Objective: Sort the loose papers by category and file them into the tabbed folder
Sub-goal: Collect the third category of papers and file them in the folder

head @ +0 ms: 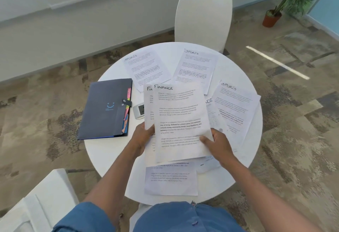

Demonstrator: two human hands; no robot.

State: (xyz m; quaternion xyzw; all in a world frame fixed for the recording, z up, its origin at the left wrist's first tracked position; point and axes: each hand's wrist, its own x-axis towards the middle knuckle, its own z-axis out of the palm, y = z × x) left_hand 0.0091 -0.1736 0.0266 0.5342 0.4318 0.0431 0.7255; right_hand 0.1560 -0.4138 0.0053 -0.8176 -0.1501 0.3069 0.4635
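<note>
Over the middle of the round white table (113, 154) I hold two sheets headed FINANCE (179, 114), one stacked on the other. My left hand (142, 136) grips their left edge, and my right hand (218, 143) grips the lower right corner. Three sheets headed SPORTS lie flat: one at the far left (145, 68), one at the far middle (196, 66), one at the right (236, 103). Another FINANCE sheet (212, 114) peeks out under the right one. A further printed sheet (171, 180) lies at the near edge. The dark tabbed folder (104, 109) lies closed at the left, coloured tabs showing.
A small white device (138, 111) sits between the folder and the held papers. A white chair (202, 22) stands behind the table and another (36, 204) at the near left. A potted plant (273, 17) stands on the floor at the far right.
</note>
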